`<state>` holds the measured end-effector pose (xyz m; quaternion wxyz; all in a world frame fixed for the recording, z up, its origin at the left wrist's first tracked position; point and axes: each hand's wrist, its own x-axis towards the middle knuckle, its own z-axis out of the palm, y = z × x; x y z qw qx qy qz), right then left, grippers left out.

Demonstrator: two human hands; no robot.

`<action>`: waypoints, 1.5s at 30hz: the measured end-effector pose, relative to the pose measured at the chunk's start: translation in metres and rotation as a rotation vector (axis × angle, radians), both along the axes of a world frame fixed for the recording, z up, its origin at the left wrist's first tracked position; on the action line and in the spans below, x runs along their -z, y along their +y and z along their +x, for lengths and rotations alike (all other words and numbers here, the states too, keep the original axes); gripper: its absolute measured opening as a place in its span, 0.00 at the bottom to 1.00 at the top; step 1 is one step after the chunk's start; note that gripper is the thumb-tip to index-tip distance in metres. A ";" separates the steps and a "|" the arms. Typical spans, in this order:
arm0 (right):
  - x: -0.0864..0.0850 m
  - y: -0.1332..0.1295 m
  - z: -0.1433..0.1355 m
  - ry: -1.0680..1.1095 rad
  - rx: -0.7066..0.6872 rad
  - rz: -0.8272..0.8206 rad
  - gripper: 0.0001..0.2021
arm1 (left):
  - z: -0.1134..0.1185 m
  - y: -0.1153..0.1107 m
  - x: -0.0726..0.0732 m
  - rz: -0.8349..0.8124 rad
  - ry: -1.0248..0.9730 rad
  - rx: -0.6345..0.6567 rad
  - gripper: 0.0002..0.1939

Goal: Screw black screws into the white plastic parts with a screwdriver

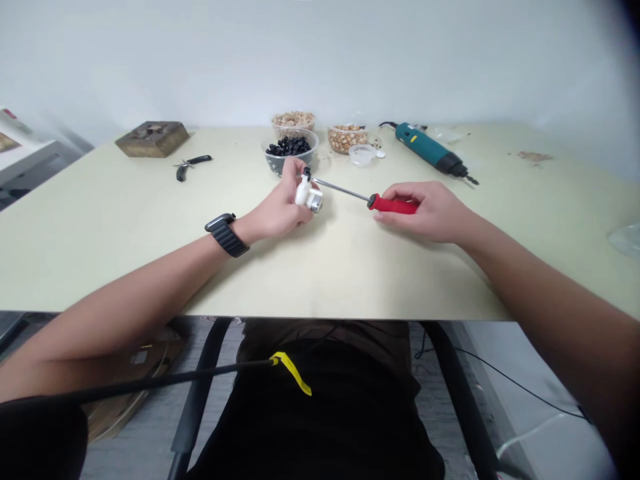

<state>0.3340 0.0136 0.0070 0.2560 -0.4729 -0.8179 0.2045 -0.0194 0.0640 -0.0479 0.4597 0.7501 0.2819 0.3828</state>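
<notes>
My left hand [283,207], with a dark watch at the wrist, is closed around a small white plastic part [303,192] that has a silvery metal piece on its right side. A small black piece [307,173] sits at its top. My right hand [425,208] grips the red handle of a screwdriver [390,204]. The screwdriver's metal shaft points left, its tip at or very near the black piece; whether they touch I cannot tell. Both hands are above the middle of the pale table [320,280].
Behind my left hand stands a clear bowl of black pieces [290,147], beside tubs of beige pieces [293,120] and tan pieces [347,139]. A teal electric driver [430,150] lies at the back right. Black-handled pliers [193,165] and a wooden block [153,139] are at the left.
</notes>
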 end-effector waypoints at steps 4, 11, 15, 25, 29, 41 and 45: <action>0.002 -0.007 -0.002 -0.126 0.049 0.159 0.19 | -0.001 -0.001 0.000 -0.071 0.006 -0.022 0.39; 0.004 -0.010 -0.004 -0.206 0.078 0.170 0.21 | 0.005 -0.009 -0.008 -0.119 0.003 -0.070 0.41; 0.001 -0.005 -0.003 -0.146 0.037 0.039 0.23 | 0.008 -0.013 -0.010 -0.022 0.022 -0.078 0.39; 0.001 -0.014 -0.005 -0.168 0.076 0.244 0.16 | 0.000 -0.001 -0.002 -0.189 0.002 -0.086 0.41; 0.003 -0.018 -0.008 -0.257 0.125 0.320 0.21 | -0.001 -0.002 -0.003 -0.181 -0.004 -0.055 0.41; -0.008 0.000 0.003 -0.070 0.001 -0.092 0.20 | 0.007 -0.005 -0.007 -0.096 0.006 -0.028 0.42; -0.004 -0.007 0.001 -0.074 0.048 0.154 0.13 | 0.002 0.000 -0.002 -0.168 0.004 -0.037 0.42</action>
